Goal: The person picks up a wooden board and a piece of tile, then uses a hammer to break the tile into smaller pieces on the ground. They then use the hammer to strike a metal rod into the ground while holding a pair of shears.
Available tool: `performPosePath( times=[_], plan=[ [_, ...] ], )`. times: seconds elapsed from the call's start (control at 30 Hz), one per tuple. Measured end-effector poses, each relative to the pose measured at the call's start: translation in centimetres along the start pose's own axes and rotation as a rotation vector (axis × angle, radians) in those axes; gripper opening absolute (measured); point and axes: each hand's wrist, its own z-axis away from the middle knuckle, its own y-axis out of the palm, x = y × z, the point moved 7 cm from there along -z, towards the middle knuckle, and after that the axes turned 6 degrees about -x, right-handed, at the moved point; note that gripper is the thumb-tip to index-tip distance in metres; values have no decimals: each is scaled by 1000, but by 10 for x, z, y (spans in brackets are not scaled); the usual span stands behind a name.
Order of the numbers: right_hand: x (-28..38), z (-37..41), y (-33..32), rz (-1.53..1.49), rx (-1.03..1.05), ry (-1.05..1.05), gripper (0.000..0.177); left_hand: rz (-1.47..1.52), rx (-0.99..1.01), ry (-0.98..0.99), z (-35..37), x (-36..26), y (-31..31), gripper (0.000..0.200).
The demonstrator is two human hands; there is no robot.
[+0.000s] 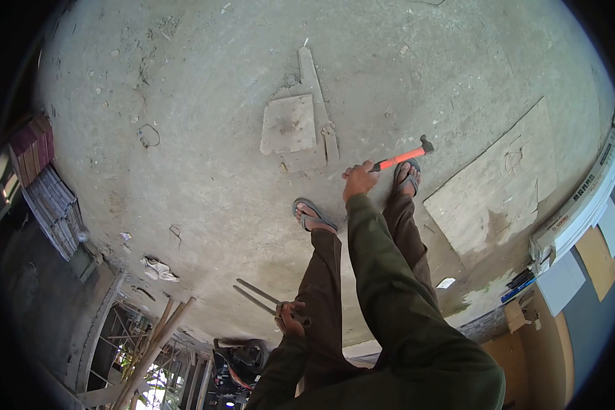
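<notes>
My right hand is wrapped round the lower end of a hammer. The hammer has an orange-red and black handle and a dark head, which points right, above my right foot. Lower down, by my left thigh, my left hand is closed around two long, thin grey metal bars. They look like chisels and stick out up and to the left; their other ends are partly hidden by the fingers. On the floor ahead of my feet lie a squarish worn board and a narrow strip of wood.
A large flat sheet lies on the concrete floor at right. Beyond it are stacked long white boxes. Stacked tiles stand at far left. Wooden poles lean at lower left, near a crumpled white cloth or paper.
</notes>
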Motion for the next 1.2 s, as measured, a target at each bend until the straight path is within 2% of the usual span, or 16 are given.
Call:
performPosePath(
  times=[0.17,0.23,0.33,0.4,0.43,0.5,0.57,0.67,0.73,0.77,0.9,0.97,1.0,1.07,1.1,1.2],
  plan=[
    [-40,59,27,512,542,366,20,-29,-19,23,1,-15,3,25],
    [2,30,1,303,290,134,20,-5,-30,16,2,-13,1,25],
    [-1,-8,-10,-154,1,55,20,3,-38,23,-3,-11,5,25],
    [-58,56,37,388,392,322,24,-35,-37,33,0,-11,3,24],
    [-49,58,33,383,384,325,24,-77,-12,46,0,-12,2,24],
    [-53,67,43,437,614,583,26,-101,1,68,-4,-16,9,24],
    [1,47,18,428,435,149,27,-78,1,26,-5,-16,6,25],
    [31,8,-9,97,111,-58,27,-28,-3,32,-6,-8,7,26],
    [-20,57,31,-13,22,170,26,-88,-2,29,-2,-16,11,26],
    [-16,56,23,-17,13,170,26,-145,3,34,0,-21,13,27],
    [-25,64,17,435,518,387,27,-120,-17,10,-5,-20,10,28],
    [25,26,-9,317,313,79,28,-77,-21,26,-5,-12,7,27],
    [22,23,5,313,319,73,28,-27,-20,50,-9,-11,9,27],
    [9,26,8,-161,-94,31,27,-12,-33,39,-9,-9,12,26],
    [-41,51,30,166,102,213,27,-74,-49,35,-6,-11,8,25],
    [-17,55,26,305,276,232,27,-79,-34,49,-8,-22,16,26]
  ],
)
